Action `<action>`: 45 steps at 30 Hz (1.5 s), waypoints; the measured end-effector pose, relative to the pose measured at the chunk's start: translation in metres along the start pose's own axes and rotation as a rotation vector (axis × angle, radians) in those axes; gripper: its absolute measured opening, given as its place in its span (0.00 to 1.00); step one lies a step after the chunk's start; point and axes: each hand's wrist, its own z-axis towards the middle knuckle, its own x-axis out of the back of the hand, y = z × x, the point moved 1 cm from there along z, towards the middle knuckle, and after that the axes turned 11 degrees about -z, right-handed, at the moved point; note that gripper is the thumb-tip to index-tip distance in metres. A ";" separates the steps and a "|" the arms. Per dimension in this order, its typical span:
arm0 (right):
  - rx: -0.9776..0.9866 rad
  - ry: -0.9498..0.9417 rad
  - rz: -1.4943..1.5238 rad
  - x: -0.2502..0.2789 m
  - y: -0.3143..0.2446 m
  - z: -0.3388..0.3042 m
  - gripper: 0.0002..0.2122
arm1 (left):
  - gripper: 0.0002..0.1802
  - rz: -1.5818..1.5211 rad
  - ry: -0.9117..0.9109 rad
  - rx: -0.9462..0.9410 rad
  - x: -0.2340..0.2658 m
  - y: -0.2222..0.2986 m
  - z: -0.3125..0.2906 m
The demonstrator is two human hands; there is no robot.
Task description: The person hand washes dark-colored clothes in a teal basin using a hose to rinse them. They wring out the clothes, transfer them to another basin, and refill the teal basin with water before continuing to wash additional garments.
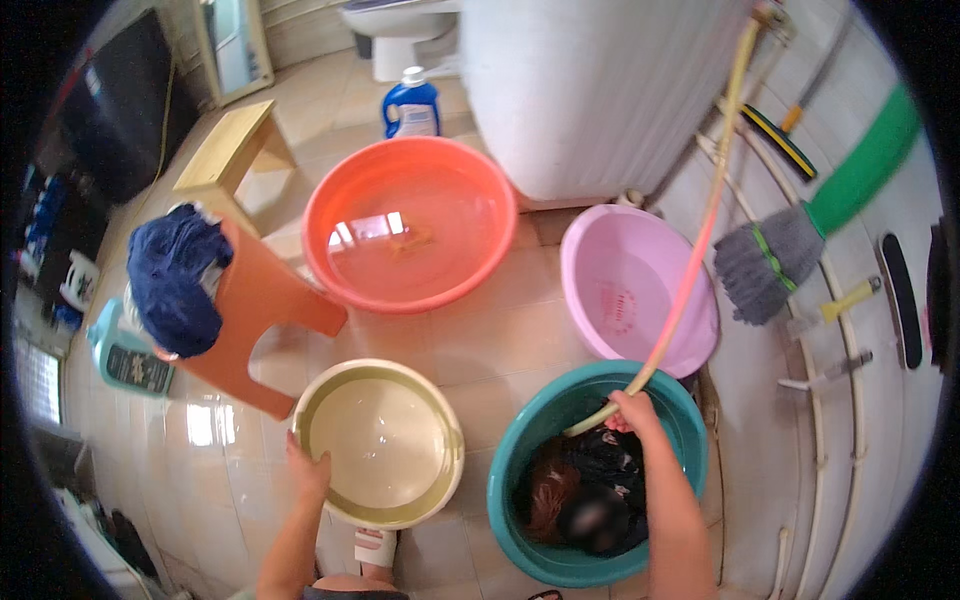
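My left hand (pixel 308 470) is at the left rim of a cream basin (pixel 385 445), its thumb on the inner side and its fingers along the outside, gripping the edge. Over a teal tub (pixel 502 505) on the right, my right hand (pixel 630 412) is closed around a yellowish hose (pixel 690 260) near its end. That hose comes down from a tap at the upper right, and its end points into the tub. Dark clothes (pixel 610 470) and a brownish piece lie heaped in the tub. Whether water runs from the hose I cannot tell.
Ahead stand an orange-red basin (pixel 400 290) with water and a pink basin (pixel 590 300). A blue jug (pixel 412 110) is beyond. On the left, dark blue cloth (pixel 175 275) covers an orange stool (pixel 265 320) near a wooden bench (pixel 225 150). A grey mop (pixel 770 260) hangs right.
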 end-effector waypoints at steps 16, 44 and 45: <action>0.265 -0.426 0.091 -0.036 -0.088 -0.144 0.15 | 0.26 -0.195 -0.195 0.202 0.004 0.031 0.017; 0.415 -0.351 0.322 -0.065 -0.096 -0.158 0.15 | 0.08 -0.326 -0.153 -0.551 0.044 0.168 -0.052; 0.431 -0.371 0.371 -0.065 -0.095 -0.159 0.15 | 0.08 -0.374 -0.152 -0.433 0.045 0.170 -0.050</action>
